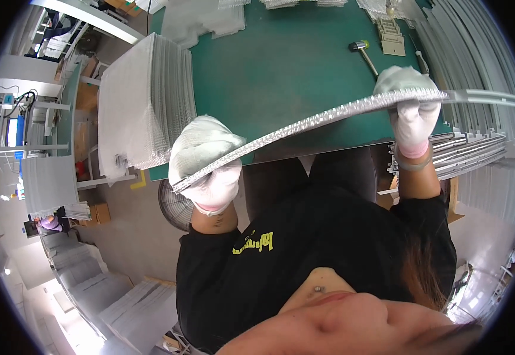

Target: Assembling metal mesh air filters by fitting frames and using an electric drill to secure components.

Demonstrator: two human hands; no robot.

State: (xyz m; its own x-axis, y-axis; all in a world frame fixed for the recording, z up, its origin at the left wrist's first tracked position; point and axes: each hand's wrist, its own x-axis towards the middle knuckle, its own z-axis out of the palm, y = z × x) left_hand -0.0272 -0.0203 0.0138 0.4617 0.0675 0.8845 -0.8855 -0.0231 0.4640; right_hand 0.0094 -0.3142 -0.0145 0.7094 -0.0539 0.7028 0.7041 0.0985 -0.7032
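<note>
Panel (311, 123) is up off the green workbench (281, 65), a thin perforated metal sheet seen edge-on. I've got my left hand (207, 163) and right hand (410, 112), both gloved, clamped tight on its ends. Stack of sheets (145, 100) waits left; mallet (363, 52) lies untouched.

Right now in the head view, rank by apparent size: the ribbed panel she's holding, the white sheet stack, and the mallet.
1. White sheet stack
2. Ribbed panel, seen edge-on and nearer the camera, so unsure against the stack
3. Mallet, clearly smallest
</note>
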